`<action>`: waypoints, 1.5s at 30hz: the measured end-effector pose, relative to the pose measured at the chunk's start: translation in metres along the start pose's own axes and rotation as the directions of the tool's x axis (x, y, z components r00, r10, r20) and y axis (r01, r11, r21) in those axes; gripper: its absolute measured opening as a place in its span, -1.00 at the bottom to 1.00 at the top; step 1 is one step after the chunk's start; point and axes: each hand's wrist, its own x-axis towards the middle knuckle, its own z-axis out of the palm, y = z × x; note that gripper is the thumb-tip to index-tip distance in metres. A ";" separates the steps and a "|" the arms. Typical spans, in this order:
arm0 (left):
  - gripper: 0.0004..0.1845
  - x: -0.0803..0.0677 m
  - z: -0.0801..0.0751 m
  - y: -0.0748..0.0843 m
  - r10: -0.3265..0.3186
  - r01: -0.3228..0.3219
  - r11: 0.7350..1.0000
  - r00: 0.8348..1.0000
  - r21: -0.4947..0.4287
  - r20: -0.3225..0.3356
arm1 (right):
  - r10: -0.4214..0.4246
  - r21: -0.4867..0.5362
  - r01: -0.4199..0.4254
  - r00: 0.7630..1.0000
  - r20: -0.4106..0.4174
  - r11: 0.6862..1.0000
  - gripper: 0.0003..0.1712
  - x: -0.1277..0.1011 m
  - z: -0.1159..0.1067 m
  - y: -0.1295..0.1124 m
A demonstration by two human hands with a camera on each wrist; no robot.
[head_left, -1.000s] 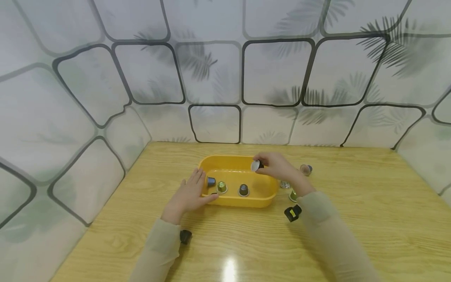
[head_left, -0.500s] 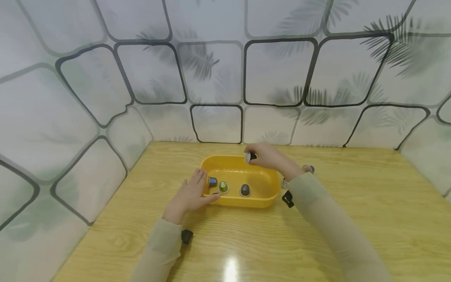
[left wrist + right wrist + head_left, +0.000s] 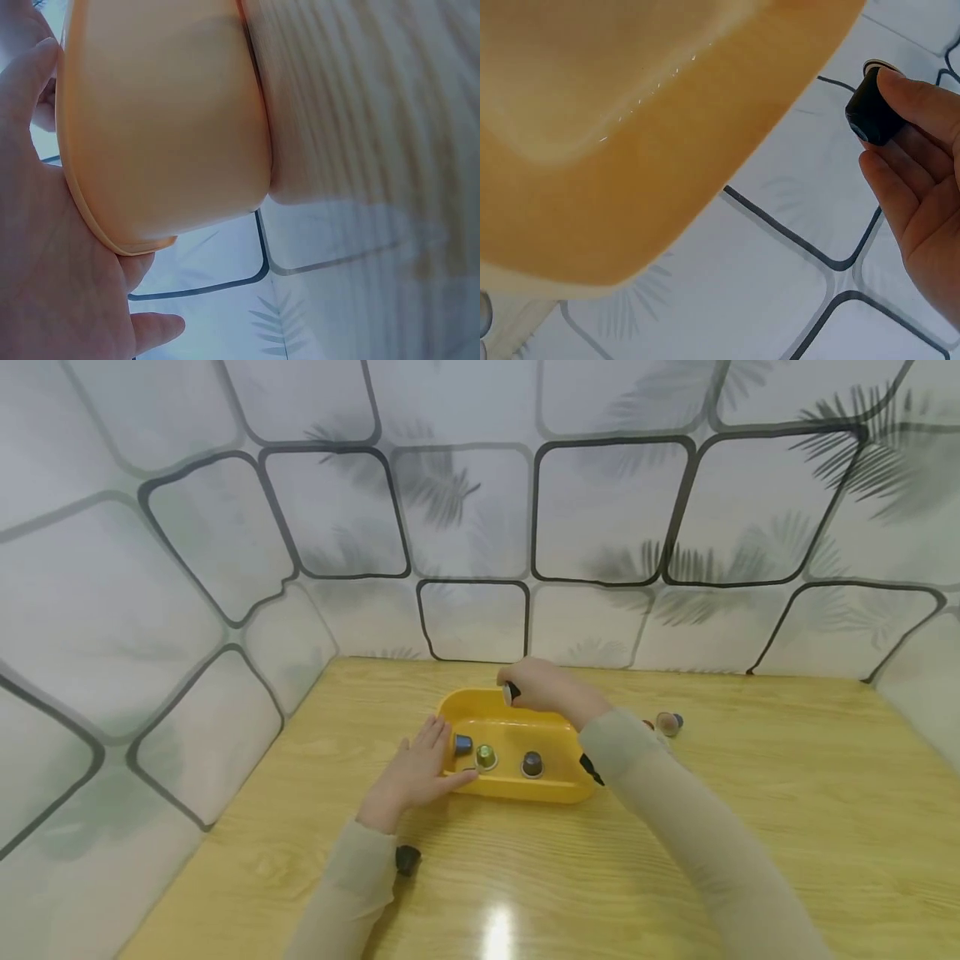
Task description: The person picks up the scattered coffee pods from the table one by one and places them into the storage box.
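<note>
A yellow oval tub (image 3: pixel 555 791) (image 3: pixel 165 135) (image 3: pixel 652 150) sits mid-table with three capsules inside: a blue one (image 3: pixel 462 745), a green-gold one (image 3: pixel 486 757) and a dark grey one (image 3: pixel 532 765). My left hand (image 3: pixel 417 771) (image 3: pixel 52 262) lies flat against the tub's left end, fingers straight along the rim. Over the tub's far rim my right hand (image 3: pixel 542 687) (image 3: pixel 919 172) pinches a black capsule (image 3: pixel 511 693) (image 3: pixel 872 112) in its fingertips, the foil end turned left.
A loose capsule (image 3: pixel 668 723) lies on the wooden table (image 3: pixel 750 793) right of the tub; my right sleeve hides others. Patterned wall panels (image 3: pixel 480 518) close the back and left sides. A black wrist camera (image 3: pixel 407 859) shows under my left sleeve.
My right hand has carried the black capsule leftward and away from me, from over the tub's right half to its far rim. The left hand has stayed on the tub.
</note>
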 end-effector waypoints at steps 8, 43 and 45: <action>-0.04 0.001 0.000 0.001 0.016 -0.016 1.000 1.000 -0.009 -0.004 | 0.011 -0.144 0.000 0.997 0.076 0.990 -0.64 0.017 0.012 -0.007; -0.04 -0.001 -0.001 0.001 -0.001 0.001 1.000 1.000 0.011 0.009 | -0.082 -0.356 0.143 0.980 0.181 0.923 -0.85 0.053 0.040 -0.028; -0.05 -0.001 -0.001 0.000 0.001 -0.001 1.000 1.000 0.008 0.004 | -0.079 -0.346 0.142 0.979 0.189 0.927 -0.86 0.056 0.044 -0.026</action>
